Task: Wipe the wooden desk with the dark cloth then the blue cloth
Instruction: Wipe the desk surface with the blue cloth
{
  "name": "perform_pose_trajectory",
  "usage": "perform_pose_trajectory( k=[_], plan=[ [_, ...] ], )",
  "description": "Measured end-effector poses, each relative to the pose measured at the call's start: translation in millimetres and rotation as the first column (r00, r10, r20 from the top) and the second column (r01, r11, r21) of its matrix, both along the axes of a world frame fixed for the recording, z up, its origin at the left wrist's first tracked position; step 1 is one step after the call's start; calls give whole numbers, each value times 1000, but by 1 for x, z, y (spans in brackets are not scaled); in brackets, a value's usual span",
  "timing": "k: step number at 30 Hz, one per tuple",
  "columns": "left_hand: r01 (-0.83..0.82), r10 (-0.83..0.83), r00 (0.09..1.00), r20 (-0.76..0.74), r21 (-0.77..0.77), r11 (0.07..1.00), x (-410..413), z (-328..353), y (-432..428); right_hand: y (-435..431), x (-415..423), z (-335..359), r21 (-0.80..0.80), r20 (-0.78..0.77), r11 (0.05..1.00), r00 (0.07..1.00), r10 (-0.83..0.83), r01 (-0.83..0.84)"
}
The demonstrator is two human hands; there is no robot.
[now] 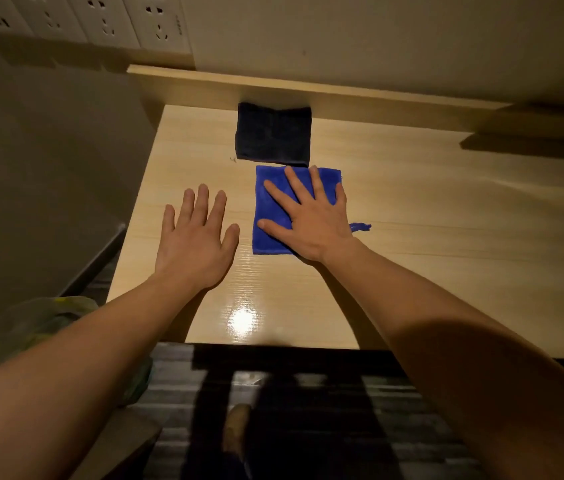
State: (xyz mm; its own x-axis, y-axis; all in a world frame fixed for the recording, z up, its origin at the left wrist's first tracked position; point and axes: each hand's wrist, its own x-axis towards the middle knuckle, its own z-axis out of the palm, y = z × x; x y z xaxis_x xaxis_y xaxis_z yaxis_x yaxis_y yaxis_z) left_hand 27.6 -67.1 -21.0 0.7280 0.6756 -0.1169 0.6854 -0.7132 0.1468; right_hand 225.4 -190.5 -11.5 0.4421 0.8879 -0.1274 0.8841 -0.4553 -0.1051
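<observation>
A dark folded cloth (272, 134) lies flat at the back of the light wooden desk (429, 220), against its raised back board. Just in front of it lies a blue folded cloth (271, 202). My right hand (311, 221) rests palm down on the blue cloth with fingers spread, covering its right half. My left hand (195, 240) is flat and open over the bare desk just left of the blue cloth, holding nothing. A loose blue tag (360, 226) sticks out to the right of my right hand.
The desk's left edge (135, 216) drops off beside a wall. Wall sockets (100, 19) sit at the upper left. A plastic bag (31, 327) lies below the desk's left corner. A dark striped floor (308, 410) runs along the desk's front edge.
</observation>
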Motion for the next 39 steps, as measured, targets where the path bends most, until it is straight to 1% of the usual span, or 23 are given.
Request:
perform_pose_trajectory(
  k=[4, 11, 14, 18, 20, 22, 23, 24, 25, 27, 28, 29, 30, 32, 35, 39],
  plan=[
    [-1, 1, 1000, 2, 5, 1000, 0, -2, 0, -19, -18, -2, 26, -9, 999, 999, -41, 41],
    [2, -2, 1000, 20, 6, 1000, 0, -1, 1, -78, -72, -4, 66, -27, 997, 999, -38, 40],
    [3, -3, 1000, 19, -14, 1000, -1, 2, -1, -106, -96, -4, 97, -47, 995, 999, -27, 32],
    [6, -6, 1000, 3, -60, 998, -2, 9, -3, -134, -121, -4, 75, -44, 997, 999, -13, 16],
    [14, -12, 1000, 26, -92, 996, -3, 16, -6, -142, -133, 0, 138, -32, 990, 999, -15, 20],
    [62, -53, 995, 86, -100, 993, 2, 22, -12, -149, -139, 4, 197, 8, 980, 1000, -15, 13],
    [91, -79, 990, 113, -104, 990, 8, 24, -17, -153, -141, 6, 207, 3, 978, 1000, -15, 14],
    [112, -97, 986, 135, -113, 987, 16, 26, -21, -157, -142, 8, 230, -48, 973, 999, -19, 30],
    [121, -101, 983, 153, -132, 984, 26, 28, -25, -161, -143, 11, 278, -139, 958, 990, -28, 66],
    [102, -74, 986, 152, -189, 977, 45, 28, -36, -171, -142, 17, 402, -357, 897, 934, -35, 187],
    [84, -56, 989, 136, -212, 974, 53, 25, -40, -172, -138, 24, 435, -426, 868, 904, -35, 238],
    [67, -44, 993, 112, -209, 976, 58, 22, -43, -170, -130, 32, 452, -461, 852, 887, -32, 266],
    [57, -41, 995, 90, -181, 982, 61, 16, -45, -165, -116, 39, 461, -461, 847, 887, -25, 264],
    [57, -50, 996, 68, -118, 991, 63, 6, -47, -143, -71, 51, 419, -383, 878, 922, -58, 229],
    [46, -44, 999, 31, -97, 994, 67, -5, -43, -89, 8, 64, 294, -319, 913, 930, -185, 282],
    [16, -19, 997, -70, -47, 999, 75, -13, -40, -18, 100, 49, 239, -197, 942, 962, -191, 236]
  ],
)
